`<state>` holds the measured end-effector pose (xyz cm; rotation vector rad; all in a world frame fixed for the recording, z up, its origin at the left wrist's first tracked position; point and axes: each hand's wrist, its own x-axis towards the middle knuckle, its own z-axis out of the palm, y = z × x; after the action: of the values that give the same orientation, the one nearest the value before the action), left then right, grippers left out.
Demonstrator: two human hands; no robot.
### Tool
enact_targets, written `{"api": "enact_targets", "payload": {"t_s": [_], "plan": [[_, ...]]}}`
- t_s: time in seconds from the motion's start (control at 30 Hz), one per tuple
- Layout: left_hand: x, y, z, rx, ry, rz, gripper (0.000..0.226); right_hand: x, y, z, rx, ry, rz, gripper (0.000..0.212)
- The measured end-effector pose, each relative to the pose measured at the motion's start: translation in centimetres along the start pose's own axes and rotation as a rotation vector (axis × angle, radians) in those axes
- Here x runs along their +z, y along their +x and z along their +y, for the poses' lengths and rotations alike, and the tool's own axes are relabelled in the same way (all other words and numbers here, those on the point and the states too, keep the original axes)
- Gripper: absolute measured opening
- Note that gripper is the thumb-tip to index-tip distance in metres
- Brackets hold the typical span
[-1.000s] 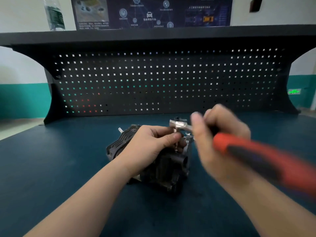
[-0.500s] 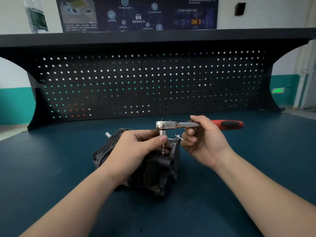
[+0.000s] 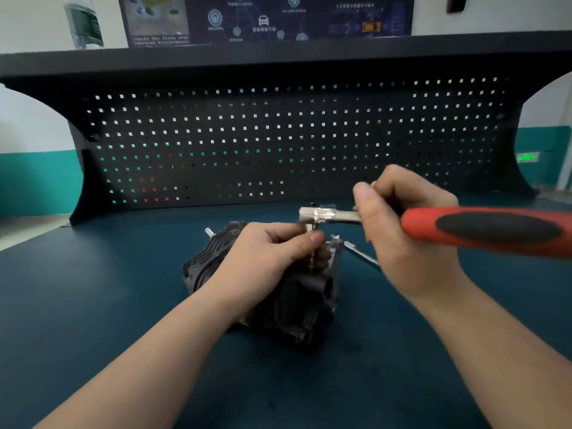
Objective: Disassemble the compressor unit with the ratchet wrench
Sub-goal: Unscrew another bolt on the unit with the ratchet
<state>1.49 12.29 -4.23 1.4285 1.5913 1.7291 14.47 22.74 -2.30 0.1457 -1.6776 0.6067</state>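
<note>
2 bare forearms enter from the lower edge of the view and converge on the workbench (image 3: 93, 305), which carries a dark blue-green surface.

The right hand (image 3: 405, 239) grips the ratchet wrench (image 3: 433, 226). Its fingers curl around the metal shank just ahead of the red-and-black handle, and the thumb points upward. The handle extends to the right and toward the camera, leaving the view at the right edge. The wrench lies roughly horizontal.

The left hand (image 3: 266, 264) rests on top of the compressor unit (image 3: 297, 301). Its thumb and fingers pinch the vertical drive extension (image 3: 313, 252) that descends from the chrome ratchet head (image 3: 318, 215) into the top of the unit.

The compressor unit sits on the workbench at centre, directly under the left hand. It is a dark, ribbed casting with a round port facing the camera on its right side. 1 short metal stud (image 3: 209, 232) projects from its far left end.

1 slender metal rod (image 3: 360, 252) lies on the bench just right of the unit, partly hidden by the right hand.

Behind the work area stands a black perforated back panel (image 3: 278, 144) topped by a shelf (image 3: 278, 61). A plastic bottle (image 3: 83, 21) stands on the shelf at left. A dark poster (image 3: 266, 18) hangs on the wall above.
</note>
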Motion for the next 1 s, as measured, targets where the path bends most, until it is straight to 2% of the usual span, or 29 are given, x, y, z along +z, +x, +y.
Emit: {"api": "enact_targets", "payload": {"t_s": [0.13, 0.23, 0.33, 0.4, 0.47, 0.53, 0.63, 0.7, 0.73, 0.77, 0.87, 1.0], "plan": [[0.3, -0.1, 0.0, -0.001, -0.027, 0.069, 0.022, -0.9, 0.8, 2.6, 0.546, 0.438, -0.044, 0.028], [0.3, -0.2, 0.1, 0.002, -0.068, 0.075, 0.019, -0.7, 0.6, 3.8, 0.923, 0.762, 0.001, 0.022], [0.1, 0.0, 0.1, -0.023, -0.081, 0.001, 0.022, 0.1, 0.2, 3.9, 1.047, 0.882, 0.129, 0.03], [-0.3, 0.0, 0.0, -0.054, -0.126, -0.039, 0.028, 0.7, 0.3, 3.0, 0.967, 0.847, 0.182, 0.033], [-0.4, -0.1, 0.3, -0.068, -0.122, -0.041, 0.027, 1.1, 0.5, 1.3, 0.757, 0.699, 0.191, 0.035], [-0.1, -0.1, 0.3, -0.048, -0.04, -0.032, 0.018, 1.5, -0.1, -0.6, 0.389, 0.338, 0.148, 0.038], [0.4, 0.0, 0.4, 0.001, 0.045, 0.028, 0.006, 2.7, -1.3, -2.6, -0.178, -0.146, -0.07, 0.036], [0.2, 0.0, 0.3, 0.05, 0.135, 0.0, 0.01, 2.7, -1.3, -2.6, -0.302, -0.218, -0.145, 0.032], [0.0, 0.0, 0.0, 0.057, 0.143, -0.021, 0.013, 2.2, -1.2, -2.1, -0.25, -0.176, -0.125, 0.034], [-0.1, -0.1, 0.0, 0.054, 0.09, -0.038, 0.004, 1.6, -0.9, -1.5, -0.139, -0.072, -0.088, 0.036], [-0.3, -0.1, -0.2, 0.015, -0.004, -0.004, 0.029, 0.0, 0.1, 0.3, 0.275, 0.296, -0.011, 0.034], [-0.1, -0.1, -0.1, 0.0, -0.065, 0.034, 0.029, -0.1, 0.6, 2.8, 0.858, 0.771, 0.082, 0.021]]}}
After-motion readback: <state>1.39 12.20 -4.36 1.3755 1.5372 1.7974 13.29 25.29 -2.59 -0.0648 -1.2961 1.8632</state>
